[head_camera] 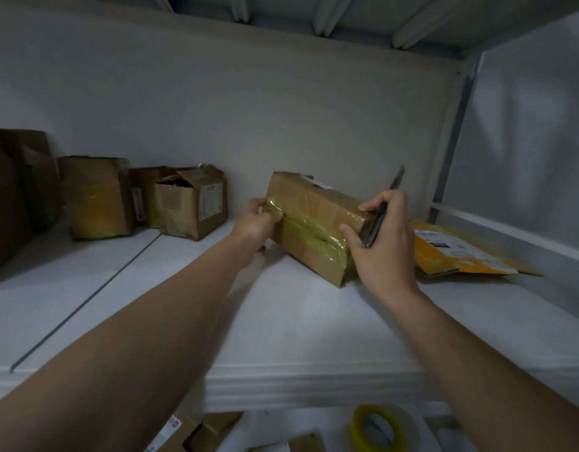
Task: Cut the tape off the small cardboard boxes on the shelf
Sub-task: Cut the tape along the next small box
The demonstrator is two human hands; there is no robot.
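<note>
Left of the brown cardboard box (317,207) our left hand (254,223) grips its end; right of it, our right hand (382,252) clutches a slim dark knife (381,213) beside the lengthwise tape (309,230).

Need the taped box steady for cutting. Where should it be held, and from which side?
Grip the box at its short left end, from the left, as the left hand does. It is long and tilted, with tape running lengthwise, so an end grip likely braces it clear of the knife in the right hand.
</note>
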